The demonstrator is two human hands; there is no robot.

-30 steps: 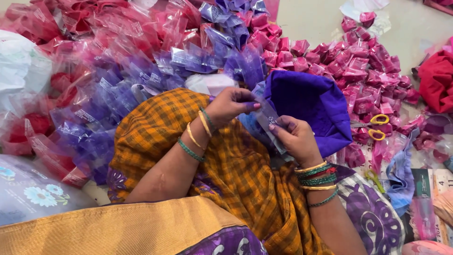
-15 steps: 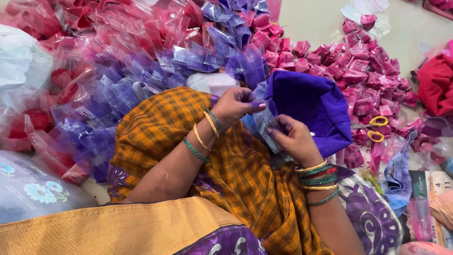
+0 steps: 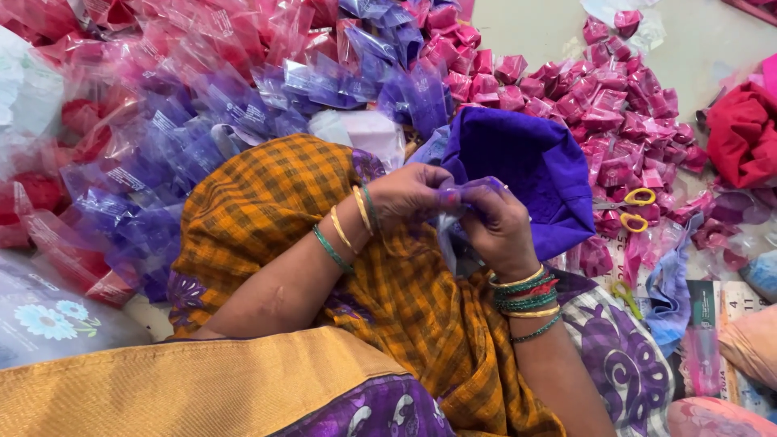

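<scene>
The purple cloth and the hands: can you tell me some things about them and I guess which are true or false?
1. Both hands pinch a small purple piece together. True: the left hand and right hand meet on the small purple piece.
2. The scissors are in the right hand. False: the yellow-handled scissors lie on the floor beside the purple cloth.
3. Bangles are on both wrists. True.
4. The packets piled on the left are all green. False: the clear packets hold purple and pink pieces.
5. A red cloth lies at the far right. True: the red cloth sits there.
</scene>
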